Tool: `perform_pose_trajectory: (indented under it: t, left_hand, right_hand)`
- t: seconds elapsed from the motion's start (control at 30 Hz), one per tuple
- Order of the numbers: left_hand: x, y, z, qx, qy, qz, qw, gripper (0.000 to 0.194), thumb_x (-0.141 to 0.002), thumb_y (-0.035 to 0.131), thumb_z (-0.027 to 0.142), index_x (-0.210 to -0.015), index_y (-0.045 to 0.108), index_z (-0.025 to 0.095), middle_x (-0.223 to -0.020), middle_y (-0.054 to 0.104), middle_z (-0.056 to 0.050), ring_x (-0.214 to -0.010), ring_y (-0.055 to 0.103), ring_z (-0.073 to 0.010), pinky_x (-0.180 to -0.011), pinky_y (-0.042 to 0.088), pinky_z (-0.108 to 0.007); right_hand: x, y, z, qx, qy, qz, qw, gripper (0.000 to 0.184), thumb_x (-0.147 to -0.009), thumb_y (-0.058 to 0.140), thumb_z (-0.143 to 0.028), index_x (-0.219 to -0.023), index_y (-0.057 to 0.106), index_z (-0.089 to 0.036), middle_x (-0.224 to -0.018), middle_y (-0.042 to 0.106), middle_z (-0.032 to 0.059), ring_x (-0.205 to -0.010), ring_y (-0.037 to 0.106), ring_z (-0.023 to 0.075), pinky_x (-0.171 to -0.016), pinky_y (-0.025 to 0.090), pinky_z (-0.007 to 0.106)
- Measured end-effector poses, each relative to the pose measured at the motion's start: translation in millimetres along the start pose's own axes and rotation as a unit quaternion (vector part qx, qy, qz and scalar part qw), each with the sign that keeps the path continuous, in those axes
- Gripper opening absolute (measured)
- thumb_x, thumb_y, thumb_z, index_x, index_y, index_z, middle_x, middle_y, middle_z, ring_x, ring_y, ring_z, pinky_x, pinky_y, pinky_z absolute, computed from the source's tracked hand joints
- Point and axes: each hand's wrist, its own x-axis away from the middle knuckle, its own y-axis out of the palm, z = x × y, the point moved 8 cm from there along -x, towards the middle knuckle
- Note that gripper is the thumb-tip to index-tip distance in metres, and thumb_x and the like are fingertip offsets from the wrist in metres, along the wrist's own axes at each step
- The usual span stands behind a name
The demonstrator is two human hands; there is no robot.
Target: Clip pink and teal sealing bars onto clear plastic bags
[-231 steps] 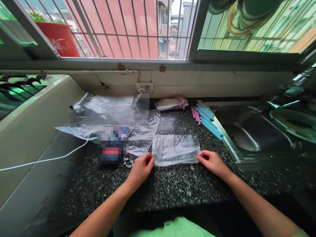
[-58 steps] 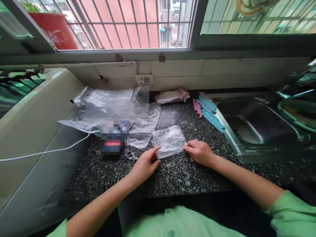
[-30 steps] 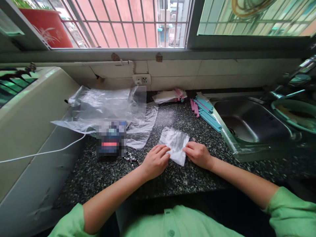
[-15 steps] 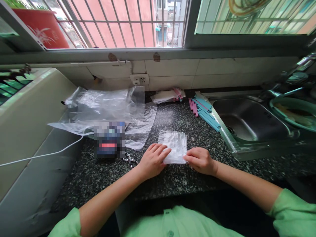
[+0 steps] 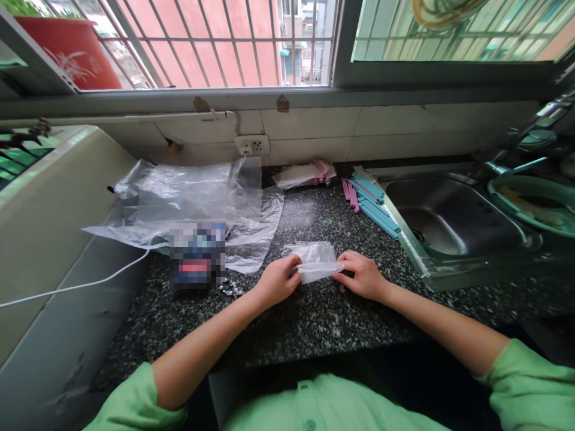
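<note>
A small clear plastic bag point(image 5: 315, 254) lies on the speckled dark counter in front of me, its near edge lifted and folded over toward the window. My left hand point(image 5: 281, 278) pinches the left end of that fold between thumb and fingers. At the right end, my right hand point(image 5: 360, 275) grips the fold the same way, thumb underneath. The far part of the bag rests flat on the stone. Left of my left hand is a small shiny silvery item point(image 5: 230, 288), too small to make out.
Large clear plastic bags point(image 5: 188, 191) spread at the left, beside a blurred-out dark object point(image 5: 195, 257) and a white cable point(image 5: 112, 272). Blue strips point(image 5: 380, 215) and pink strips point(image 5: 353, 196) lie near the steel sink point(image 5: 453, 215). A packet point(image 5: 300, 174) sits by the wall.
The bag's near edge has been raised and folded away from me. My left hand, spread on the bag before, now pinches it; my right hand has moved slightly farther away.
</note>
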Motion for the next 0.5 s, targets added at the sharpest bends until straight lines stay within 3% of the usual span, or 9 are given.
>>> perform_pose_trajectory:
  t: [0.2, 0.33, 0.4, 0.5]
  left_hand:
    - [-25, 1.4, -24, 0.076, -0.104, 0.025, 0.991, 0.012, -0.074, 0.046, 0.022, -0.077, 0.055, 0.016, -0.062, 0.053, 0.001, -0.057, 0.049, -0.0124, -0.056, 0.038, -0.023]
    - [-31, 2.4, -38, 0.111, -0.16, 0.035, 0.98, 0.025, -0.075, 0.048, 0.022, -0.097, 0.054, 0.013, -0.054, 0.048, 0.005, -0.049, 0.048, -0.012, -0.051, 0.038, -0.023]
    - [-29, -3.8, -37, 0.111, -0.148, 0.072, 0.98, 0.035, -0.076, 0.046, 0.02, -0.11, 0.048, 0.012, -0.062, 0.053, 0.002, -0.053, 0.05, -0.0124, -0.052, 0.041, -0.024]
    - [-21, -20.2, -16, 0.025, -0.037, 0.165, 0.985, 0.039, -0.077, 0.047, 0.019, -0.116, 0.046, 0.013, -0.1, 0.058, -0.01, -0.082, 0.057, -0.0168, -0.071, 0.047, -0.031]
  right_hand:
    - [-5, 2, 18, -0.005, 0.152, -0.016, 0.988, 0.019, -0.079, 0.056, -0.025, -0.064, 0.066, -0.019, -0.07, 0.065, 0.002, -0.068, 0.057, 0.0142, -0.062, 0.039, 0.025]
    - [-12, 3, 24, 0.043, 0.223, -0.054, 0.972, 0.026, -0.079, 0.054, -0.034, -0.06, 0.065, -0.021, -0.062, 0.065, 0.0006, -0.057, 0.056, 0.0137, -0.051, 0.031, 0.023]
    - [-14, 3, 26, 0.058, 0.245, -0.072, 0.965, 0.027, -0.078, 0.053, -0.038, -0.06, 0.065, -0.022, -0.057, 0.064, -0.0002, -0.054, 0.056, 0.0137, -0.048, 0.028, 0.023]
    - [-16, 3, 28, 0.076, 0.257, -0.081, 0.96, 0.026, -0.077, 0.054, -0.039, -0.061, 0.066, -0.023, -0.057, 0.065, -0.0001, -0.055, 0.057, 0.0145, -0.048, 0.027, 0.023]
